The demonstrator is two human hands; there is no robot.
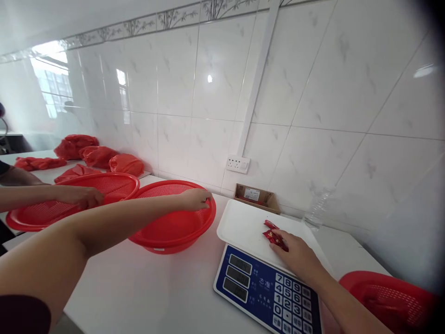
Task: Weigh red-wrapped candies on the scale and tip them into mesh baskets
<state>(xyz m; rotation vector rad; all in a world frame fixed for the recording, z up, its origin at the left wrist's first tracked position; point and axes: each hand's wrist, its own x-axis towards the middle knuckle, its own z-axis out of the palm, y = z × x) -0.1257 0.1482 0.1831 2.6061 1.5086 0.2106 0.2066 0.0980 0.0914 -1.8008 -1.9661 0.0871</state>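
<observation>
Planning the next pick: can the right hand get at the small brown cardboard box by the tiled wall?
Probably yes. The right hand rests on the white scale tray, touching small red packets; the brown cardboard box sits just beyond the tray's far edge, with nothing between.

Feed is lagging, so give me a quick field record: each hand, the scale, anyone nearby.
left hand: curled at far rim of red basket
right hand: fingers on red packets on white scale tray
scale: blue front, displays unreadable
co-worker's hand: on second red basket
by wall: cardboard box, clear bottle
</observation>
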